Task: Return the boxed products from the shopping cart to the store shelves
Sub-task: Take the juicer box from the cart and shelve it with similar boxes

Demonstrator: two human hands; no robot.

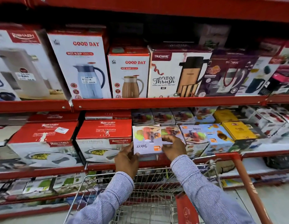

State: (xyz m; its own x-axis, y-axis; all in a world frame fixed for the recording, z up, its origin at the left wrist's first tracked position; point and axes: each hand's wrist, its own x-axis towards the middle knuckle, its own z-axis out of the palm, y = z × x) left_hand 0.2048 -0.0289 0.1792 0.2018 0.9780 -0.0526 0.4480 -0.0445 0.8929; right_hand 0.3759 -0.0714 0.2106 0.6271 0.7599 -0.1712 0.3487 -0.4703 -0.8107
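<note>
A pale juicer box (147, 139), its label upside down, sits at the front edge of the middle red shelf (158, 162). My left hand (126, 160) grips its lower left corner. My right hand (172, 147) holds its right side, fingers over the top. Both hands reach over the wire shopping cart (150, 191), whose visible basket holds no boxes. More juicer boxes (193, 135) stand just right of the held one.
Red-and-white casserole boxes (105, 139) sit directly left of the juicer box. Flask and jug boxes (129, 73) fill the upper shelf. Yellow boxes (237, 130) stand further right. The cart's red handle (248, 183) runs down the right. Lower shelves hold more boxes.
</note>
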